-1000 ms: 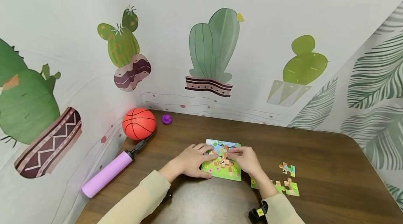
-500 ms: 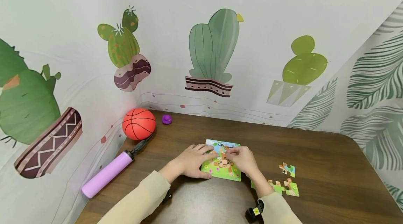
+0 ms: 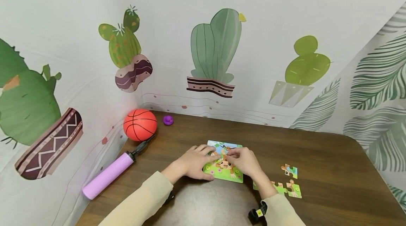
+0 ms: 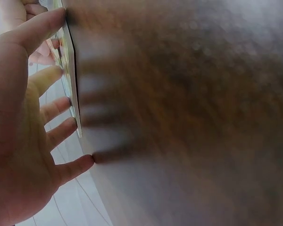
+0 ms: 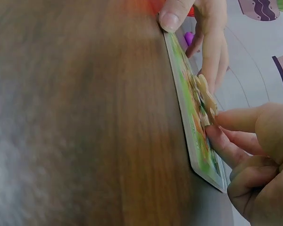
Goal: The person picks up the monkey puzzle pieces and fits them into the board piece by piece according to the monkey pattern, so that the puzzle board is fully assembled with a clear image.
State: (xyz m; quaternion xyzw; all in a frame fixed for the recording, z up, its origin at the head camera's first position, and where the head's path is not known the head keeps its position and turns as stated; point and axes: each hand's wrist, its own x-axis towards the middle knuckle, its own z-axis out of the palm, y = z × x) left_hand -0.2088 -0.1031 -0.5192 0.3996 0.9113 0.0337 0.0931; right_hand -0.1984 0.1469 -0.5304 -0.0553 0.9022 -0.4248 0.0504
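In the head view, the upper half of the frame is filled by a pale fabric backdrop (image 3: 165, 35), printed with potted cacti and, at the right edge, large leaves. The lower half is taken up by a dark brown wooden table (image 3: 342, 169). A pink hand pump (image 3: 109, 176) is laid slantwise at lower left, its black end just beside a red ball (image 3: 140, 124) marked with black lines; whether the two are touching cannot be told. At lower centre, a left hand (image 3: 196, 163) is spread over the left side of a puzzle board (image 3: 222, 174), with its fingers apart and its thumb set at the near left corner; nothing is clasped by it. A right hand (image 3: 246, 162) is held over the board's right side, near the left hand but apart from it, and a puzzle piece (image 5: 206, 96) is pinched between its thumb and fingers. The board is seen lying flat near the centre of the lower half, a monkey being pictured on green and blue. Loose pieces (image 3: 294, 188) are spread at lower right, partly hidden by the right forearm, with a single piece (image 3: 289, 170) placed just above them. A small purple toy (image 3: 168, 120) is seen left of centre, near the ball. In the right wrist view, the pinched piece is shown tilted over the board; its contact with the surface cannot be judged.
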